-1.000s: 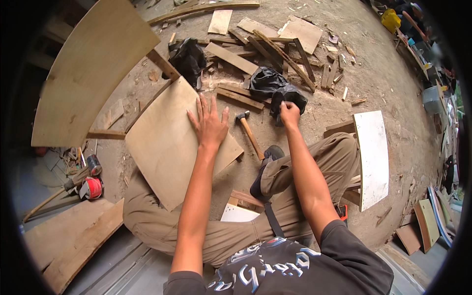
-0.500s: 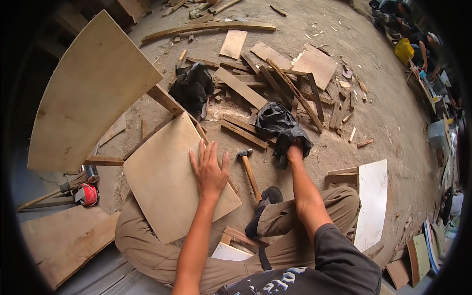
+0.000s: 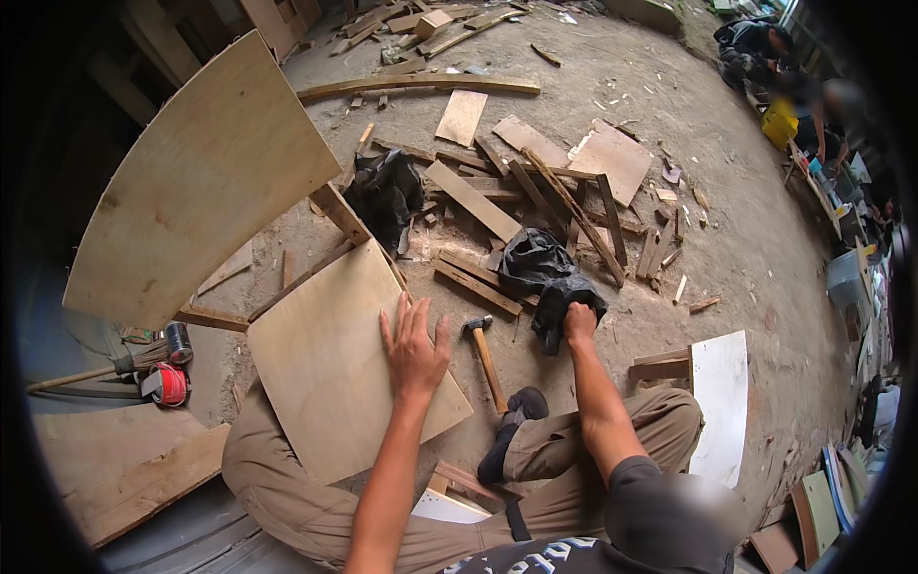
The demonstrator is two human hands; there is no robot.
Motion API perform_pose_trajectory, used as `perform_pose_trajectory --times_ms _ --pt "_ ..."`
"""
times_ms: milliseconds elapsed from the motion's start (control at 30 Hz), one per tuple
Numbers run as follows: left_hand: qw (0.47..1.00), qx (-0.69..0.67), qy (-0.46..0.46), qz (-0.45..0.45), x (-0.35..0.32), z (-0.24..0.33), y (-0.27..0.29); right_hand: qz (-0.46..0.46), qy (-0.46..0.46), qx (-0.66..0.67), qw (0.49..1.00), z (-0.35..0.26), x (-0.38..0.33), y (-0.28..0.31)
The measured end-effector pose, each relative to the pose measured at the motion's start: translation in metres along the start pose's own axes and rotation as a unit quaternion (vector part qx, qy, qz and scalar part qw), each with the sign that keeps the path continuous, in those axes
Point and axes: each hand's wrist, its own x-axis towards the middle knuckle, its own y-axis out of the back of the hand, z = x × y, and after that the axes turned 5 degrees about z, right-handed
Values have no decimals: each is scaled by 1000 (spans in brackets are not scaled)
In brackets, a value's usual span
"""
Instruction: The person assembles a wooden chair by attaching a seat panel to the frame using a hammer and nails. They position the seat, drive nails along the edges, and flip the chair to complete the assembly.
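Observation:
I sit on a dirt floor with my legs folded. My left hand [image 3: 414,349] lies flat, fingers spread, on the right edge of a square plywood sheet [image 3: 330,368] that rests on my left leg. My right hand [image 3: 579,323] reaches forward and is closed on a black plastic bag [image 3: 555,287] lying on the ground. A hammer [image 3: 485,354] with a wooden handle lies on the floor between my two hands, touched by neither.
A large curved plywood panel [image 3: 196,187] leans at the left. Scrap boards and battens [image 3: 535,187] litter the ground ahead. A white board [image 3: 719,397] lies at my right. A red tape roll [image 3: 169,384] sits at the left. Another person [image 3: 765,53] crouches far right.
The view has swung so the scene shifted down and right. My right hand has stayed on the black bag, and my left hand has stayed flat on the plywood sheet.

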Motion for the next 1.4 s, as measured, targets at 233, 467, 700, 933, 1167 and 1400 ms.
perform_pose_trajectory --times_ms 233,467,700,933,1167,1400 --pt "992 -110 -8 65 -6 -15 -2 -11 -19 13 1000 0 2 24" --pt "853 -476 144 157 -21 -54 4 -51 3 -10 999 -8 16 68" --pt "992 1 -126 28 -64 -51 45 61 95 123 986 -39 44 154" --pt "996 -53 -75 -1 -82 -64 46 -134 107 526 833 -165 -54 258" --pt "969 -234 -7 -80 -87 -109 103 -205 75 613 759 -209 -140 277" --pt "983 -170 29 -69 -117 -144 145 -256 167 581 754 -255 -175 272"
